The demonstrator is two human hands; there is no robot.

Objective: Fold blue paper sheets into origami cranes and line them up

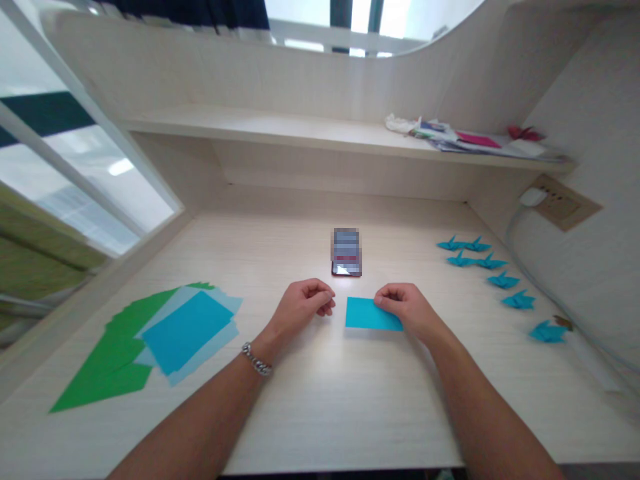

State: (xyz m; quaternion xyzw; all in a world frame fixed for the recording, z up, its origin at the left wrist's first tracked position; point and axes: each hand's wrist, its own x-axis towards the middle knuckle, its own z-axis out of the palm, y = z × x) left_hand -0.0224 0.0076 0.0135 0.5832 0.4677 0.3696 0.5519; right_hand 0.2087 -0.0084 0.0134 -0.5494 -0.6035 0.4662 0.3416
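Observation:
A folded blue paper point(367, 313) lies flat on the light wooden desk point(320, 400), near the middle. My right hand point(407, 308) rests on its right edge, fingers curled and pressing the paper down. My left hand point(305, 303) sits just left of the paper, not touching it, with the fingers curled in and nothing in them. A metal bracelet is on my left wrist.
A phone point(347, 252) lies just beyond the hands. A stack of blue and green paper sheets point(165, 337) is spread at the left. Several folded blue paper cranes point(493, 273) line the right side. A shelf point(320, 133) above holds papers; a wall socket point(555, 203) is at right.

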